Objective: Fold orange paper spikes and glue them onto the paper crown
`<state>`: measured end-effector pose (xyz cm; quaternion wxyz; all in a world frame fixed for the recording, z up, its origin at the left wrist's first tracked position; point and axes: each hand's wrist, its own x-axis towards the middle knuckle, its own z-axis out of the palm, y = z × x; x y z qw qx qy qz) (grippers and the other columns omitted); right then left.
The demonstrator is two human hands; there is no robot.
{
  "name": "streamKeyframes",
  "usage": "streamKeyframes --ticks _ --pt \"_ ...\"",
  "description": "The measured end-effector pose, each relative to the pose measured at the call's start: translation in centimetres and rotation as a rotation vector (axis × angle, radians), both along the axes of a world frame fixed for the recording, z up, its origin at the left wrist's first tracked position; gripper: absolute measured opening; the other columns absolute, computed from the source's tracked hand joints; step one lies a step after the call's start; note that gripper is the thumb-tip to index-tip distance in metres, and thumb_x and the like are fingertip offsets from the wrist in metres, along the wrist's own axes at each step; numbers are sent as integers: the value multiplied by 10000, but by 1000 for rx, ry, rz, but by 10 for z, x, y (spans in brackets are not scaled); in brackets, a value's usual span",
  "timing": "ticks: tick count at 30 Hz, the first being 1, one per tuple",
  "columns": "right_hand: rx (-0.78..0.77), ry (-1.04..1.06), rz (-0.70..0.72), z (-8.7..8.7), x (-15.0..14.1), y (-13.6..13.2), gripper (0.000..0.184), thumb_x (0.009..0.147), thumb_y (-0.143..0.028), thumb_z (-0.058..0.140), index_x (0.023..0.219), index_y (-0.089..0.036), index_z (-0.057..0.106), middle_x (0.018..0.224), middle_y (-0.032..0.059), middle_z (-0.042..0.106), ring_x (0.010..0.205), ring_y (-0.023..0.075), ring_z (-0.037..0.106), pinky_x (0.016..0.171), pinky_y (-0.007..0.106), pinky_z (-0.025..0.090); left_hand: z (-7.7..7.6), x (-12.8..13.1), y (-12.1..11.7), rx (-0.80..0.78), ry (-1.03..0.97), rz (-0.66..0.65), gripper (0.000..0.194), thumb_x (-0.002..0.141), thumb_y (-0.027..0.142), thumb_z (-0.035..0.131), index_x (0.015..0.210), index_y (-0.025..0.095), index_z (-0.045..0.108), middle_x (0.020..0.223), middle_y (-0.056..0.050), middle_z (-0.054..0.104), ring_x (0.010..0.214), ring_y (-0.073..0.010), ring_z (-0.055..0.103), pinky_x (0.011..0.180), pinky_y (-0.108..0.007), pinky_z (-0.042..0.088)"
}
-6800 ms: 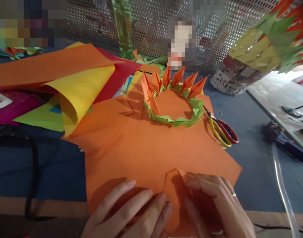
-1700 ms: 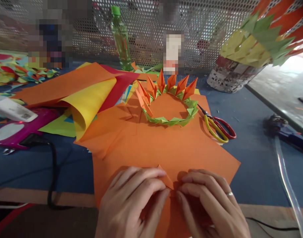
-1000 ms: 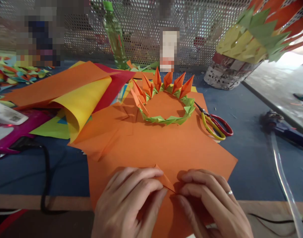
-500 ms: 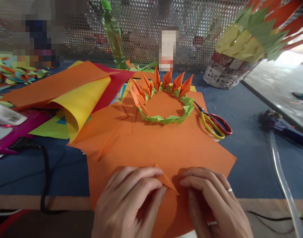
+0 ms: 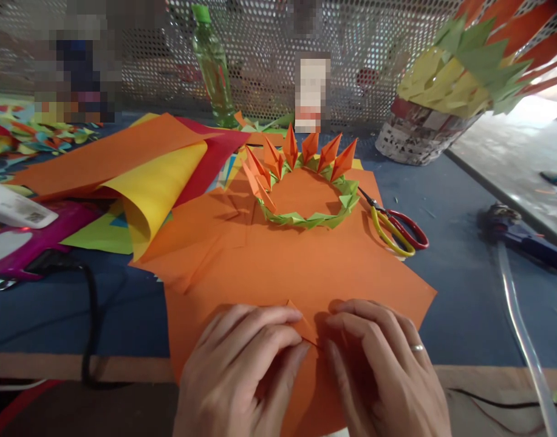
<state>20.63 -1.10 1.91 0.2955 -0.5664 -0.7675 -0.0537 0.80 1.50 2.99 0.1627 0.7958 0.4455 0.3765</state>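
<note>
A small folded piece of orange paper (image 5: 304, 326) lies low over larger orange sheets, its pointed top showing above my fingers. My left hand (image 5: 246, 358) pinches its left part between thumb and fingers and covers much of it. At the piece's right tip is my right hand (image 5: 378, 352), with curled fingers and a gap between thumb and forefinger; a ring is on one finger. Beyond both hands rests a ring of folded green paper (image 5: 317, 220) with orange pointed pieces (image 5: 310, 147) standing along its back and left side.
Scissors (image 5: 392, 229) with red and yellow handles lie at right, near a dark blue-handled tool (image 5: 528, 233). Coloured sheets (image 5: 164, 182) and a magenta hot glue gun (image 5: 45, 233) are at left. Behind stand a green bottle (image 5: 213, 73) and a folded-paper vase (image 5: 428, 130).
My right hand has moved left, bringing its thumb and forefinger to the folded paper's right tip. My left hand keeps its pinch. The whole view has shifted slightly.
</note>
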Motion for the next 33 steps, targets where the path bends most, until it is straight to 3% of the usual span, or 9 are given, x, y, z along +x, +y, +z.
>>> streamKeyframes --ticks 11,18,24,33 --pt "-42 -26 -4 0 2 -2 192 948 -231 610 1140 -237 624 1146 19 678 1068 164 573 894 273 442 1 1 0 -9 3 16 125 940 102 655 958 225 649 1095 33 735 985 -133 643 892 -285 499" --pt "-41 0 15 3 4 -2 184 994 -177 500 1125 -237 615 1152 10 675 1097 134 572 924 239 445 -1 0 -2 -27 16 20 118 936 110 670 965 223 655 1098 23 739 988 -142 652 906 -301 498" --pt "-25 -46 12 2 2 -2 216 950 -286 614 1159 -232 626 1160 20 682 1077 165 582 918 276 448 -1 0 -2 -21 19 17 105 945 119 661 968 221 653 1097 31 738 987 -135 642 902 -291 493" --pt "-73 -50 26 5 3 -2 247 966 -204 549 1205 -242 597 1214 9 673 1139 157 565 917 274 440 -1 0 1 -25 23 7 125 933 108 670 975 224 649 1094 28 738 987 -140 651 903 -299 500"
